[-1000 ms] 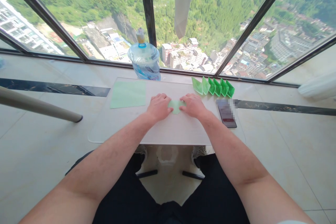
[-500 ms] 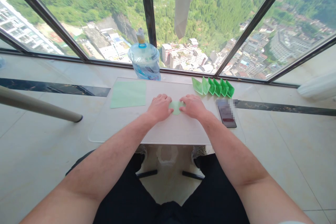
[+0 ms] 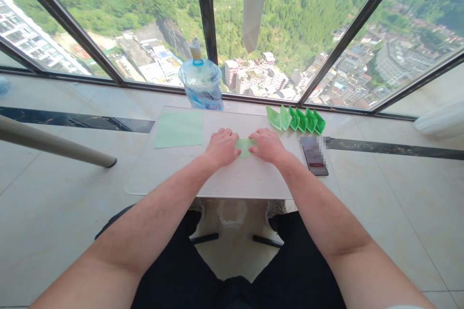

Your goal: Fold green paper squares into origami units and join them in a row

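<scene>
A small piece of folded light green paper (image 3: 245, 148) lies on the white table (image 3: 232, 181) between my hands. My left hand (image 3: 223, 147) grips its left edge, thumb toward me and fingers curled on the far side. On the right edge, my right hand (image 3: 267, 145) holds it the same way, thumb and fingers closed at the paper. The outer ends of the paper are hidden under the fingertips. A flat light green sheet (image 3: 179, 128) rests at the table's left. Several folded green paper pieces (image 3: 297, 119) stand in a row at the back right.
A smartphone (image 3: 314, 157) lies at the table's right edge. Behind the table stands a large clear water bottle (image 3: 201, 84) by the window. A beige pole (image 3: 58, 141) reaches in from the left. My legs are under and before the table.
Both hands stay on the folded paper with hardly any movement. The whole view has shifted slightly.
</scene>
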`<state>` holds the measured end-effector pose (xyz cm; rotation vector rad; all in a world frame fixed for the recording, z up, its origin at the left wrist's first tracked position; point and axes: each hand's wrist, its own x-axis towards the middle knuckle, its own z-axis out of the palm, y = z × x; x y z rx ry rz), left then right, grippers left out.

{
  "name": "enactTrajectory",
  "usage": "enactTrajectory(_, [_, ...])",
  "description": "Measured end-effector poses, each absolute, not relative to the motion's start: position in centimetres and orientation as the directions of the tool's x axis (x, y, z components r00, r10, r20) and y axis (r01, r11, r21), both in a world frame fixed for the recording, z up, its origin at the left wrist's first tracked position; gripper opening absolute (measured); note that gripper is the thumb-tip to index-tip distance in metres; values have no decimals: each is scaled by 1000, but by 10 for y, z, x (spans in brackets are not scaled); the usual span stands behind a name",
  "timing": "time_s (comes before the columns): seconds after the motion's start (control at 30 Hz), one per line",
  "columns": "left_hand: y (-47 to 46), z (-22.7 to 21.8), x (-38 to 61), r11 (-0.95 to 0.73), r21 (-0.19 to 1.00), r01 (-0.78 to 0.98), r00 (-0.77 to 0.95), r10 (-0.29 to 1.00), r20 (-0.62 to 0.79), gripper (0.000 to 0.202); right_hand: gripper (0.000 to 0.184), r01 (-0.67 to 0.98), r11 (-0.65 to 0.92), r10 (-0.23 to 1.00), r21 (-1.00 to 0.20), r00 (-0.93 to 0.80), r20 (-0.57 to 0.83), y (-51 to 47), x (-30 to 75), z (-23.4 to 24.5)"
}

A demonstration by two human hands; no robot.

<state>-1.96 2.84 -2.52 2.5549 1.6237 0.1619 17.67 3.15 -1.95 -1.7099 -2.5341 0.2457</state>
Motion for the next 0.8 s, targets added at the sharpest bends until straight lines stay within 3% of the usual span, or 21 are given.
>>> enactTrajectory(0.27, [27,-25,-20,-421,196,885,422,906,39,36,32,889,387,917,-245,-400,-2,33,178,-23])
enactTrajectory(0.57, [45,-35,-20,-371,405,836,377,924,68,25,17,884,314,943,-347,-334,1,45,175,-30])
enactTrajectory(0.8, [56,-40,-23,-387,414,824,391,917,80,19,12,870,318,938,-378,-347,-9,49,176,-30])
